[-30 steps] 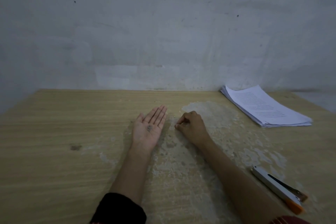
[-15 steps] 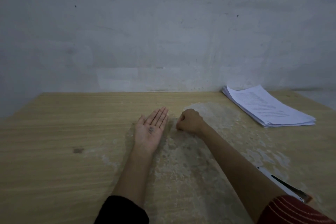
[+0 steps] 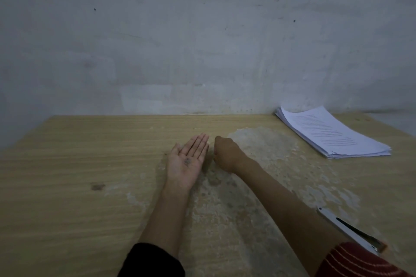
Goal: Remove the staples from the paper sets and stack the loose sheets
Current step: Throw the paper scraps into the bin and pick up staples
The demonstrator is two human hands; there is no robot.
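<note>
Head view: left hand lies flat, palm up on table, fingers straight, gripping nothing; one small dark clump rests in palm, pieces too small to count. Right hand just beside it, fingers curled; whether it pinches anything we cannot tell. We count two hands, one paper stack, one stapler. Stack at far right by wall, long axis far-left to near-right; white printed sheets, edges slightly fanned.

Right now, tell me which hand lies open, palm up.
The left hand: palm up, fingers straight, small dark bits on it. The right hand beside it is curled, back up.
</note>
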